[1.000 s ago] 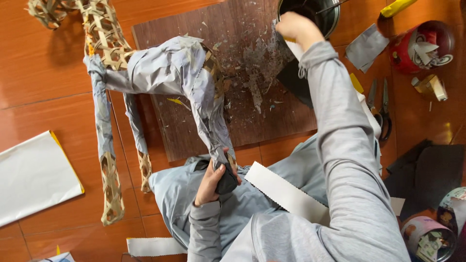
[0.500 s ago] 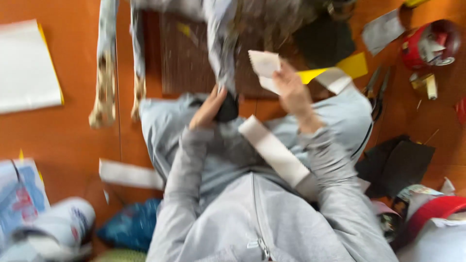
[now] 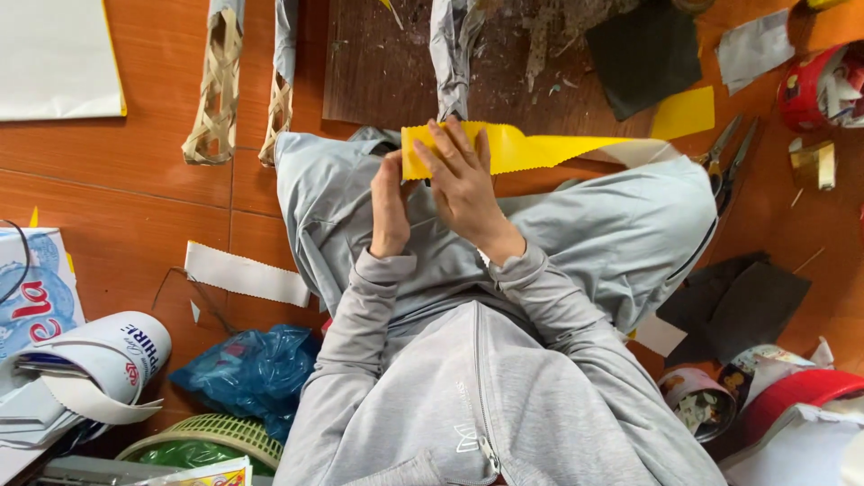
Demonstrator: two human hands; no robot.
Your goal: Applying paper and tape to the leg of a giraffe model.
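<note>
Over the lap, both hands pinch the yellow strip point(image 3: 504, 148): left hand point(image 3: 390, 202) and right hand point(image 3: 463, 180) at its left end, its length running rightward.

Two hands, the left hand point(image 3: 390, 205) and the right hand point(image 3: 463, 180), share one yellow strip point(image 3: 504, 148). Beyond the grip hang two woven legs point(image 3: 216, 99) and one paper-wrapped leg point(image 3: 450, 54). To the right of the grip lie one yellow square point(image 3: 684, 112), one pair of pliers point(image 3: 724, 153) and one red tin point(image 3: 805, 90). To the left of it lies one white strip point(image 3: 245, 274). Nearer the body, on the right, stand perhaps two scrap-filled tubs point(image 3: 697, 400), partly cut off, and on the left sits one blue bag point(image 3: 252, 369).
</note>
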